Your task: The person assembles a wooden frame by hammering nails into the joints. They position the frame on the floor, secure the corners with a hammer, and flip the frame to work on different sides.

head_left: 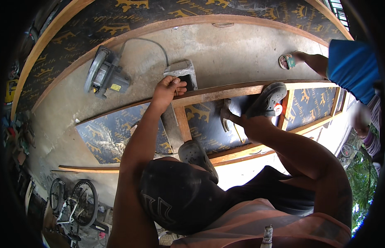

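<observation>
My left hand (169, 90) is closed in a pinch above the wooden beam (229, 93) of a frame. A thin nail (177, 93) appears to stick down from its fingertips, too small to be sure of. My right hand (255, 127) is wrapped round the handle of a claw hammer (225, 117), whose metal head hangs over the dark panel (205, 128) inside the frame. Most of the handle is hidden. My grey clogs rest on the work: one clog (268, 100) lies across the beam, the other clog (194, 156) beside a wooden crosspiece (182, 123).
A circular saw (106, 75) lies on the concrete floor, its cable running to a hollow concrete block (180, 68) behind the beam. Another framed panel (159, 14) stands at the back. A person in blue shorts (353, 68) is at the right. A bicycle (74, 204) lies lower left.
</observation>
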`<state>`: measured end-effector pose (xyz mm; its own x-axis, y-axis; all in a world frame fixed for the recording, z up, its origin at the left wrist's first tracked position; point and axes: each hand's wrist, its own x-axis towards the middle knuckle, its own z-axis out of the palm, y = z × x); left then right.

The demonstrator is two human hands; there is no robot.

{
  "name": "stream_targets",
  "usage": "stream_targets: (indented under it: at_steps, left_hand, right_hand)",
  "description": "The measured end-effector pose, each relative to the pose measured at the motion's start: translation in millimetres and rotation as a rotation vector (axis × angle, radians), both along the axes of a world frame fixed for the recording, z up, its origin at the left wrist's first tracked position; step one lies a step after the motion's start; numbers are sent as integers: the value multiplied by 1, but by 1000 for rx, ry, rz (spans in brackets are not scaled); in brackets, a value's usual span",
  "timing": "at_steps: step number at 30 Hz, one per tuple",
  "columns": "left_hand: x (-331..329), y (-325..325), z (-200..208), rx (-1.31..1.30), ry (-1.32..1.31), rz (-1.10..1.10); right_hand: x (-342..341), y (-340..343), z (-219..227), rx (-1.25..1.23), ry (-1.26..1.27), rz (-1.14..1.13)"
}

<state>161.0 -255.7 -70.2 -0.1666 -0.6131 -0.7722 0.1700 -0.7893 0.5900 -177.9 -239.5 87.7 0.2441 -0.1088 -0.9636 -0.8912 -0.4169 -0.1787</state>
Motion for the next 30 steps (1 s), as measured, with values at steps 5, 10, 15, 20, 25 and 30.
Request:
stream_targets:
  at_steps: [5,10,15,20,25,30]
  left_hand:
    - [-5,8,-5,-70,17,20]
    - [-3,16,-12,-122,5,36]
    - [-10,14,-3,-146,-60,-5]
    - [-8,19,-10,-162,-84,3]
    - [-13,18,-10,-178,-109,-23]
    - [-6,22,-7,-166,-106,9]
  right_hand:
    - [5,-43,22,184,-138,-240]
    - [16,-83,32,25,-426,-417]
    - [68,-127,32,-263,-467,-685]
    - [107,-160,11,-279,-397,-577]
    - [100,-170,-21,-298,-485,-189]
    - [124,-188,6,-198,-376,-759]
